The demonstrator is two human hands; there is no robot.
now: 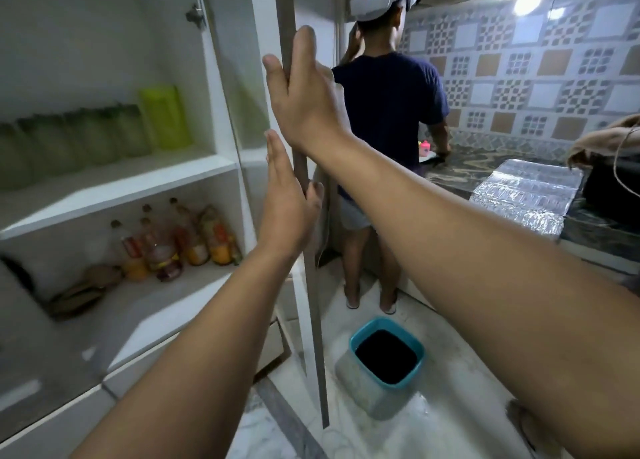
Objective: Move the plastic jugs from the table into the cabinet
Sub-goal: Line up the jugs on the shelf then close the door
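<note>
The white cabinet [114,181] stands open on the left. On its upper shelf sits a row of pale green plastic jugs [69,140], blurred, with a brighter lime-green jug [166,116] at the right end. The cabinet door [311,285] stands edge-on in the middle of the view. My right hand [304,102] grips the door's edge high up, fingers wrapped around it. My left hand [287,195] lies lower on the same edge, fingers straight and thumb hooked round the other side. Neither hand holds a jug.
Several oil and sauce bottles [173,240] stand on the lower shelf. Another person [384,112] in a headset stands at the counter [588,226] just behind the door. A teal-rimmed bin [384,361] sits on the floor. Foil sheets [526,192] lie on the counter.
</note>
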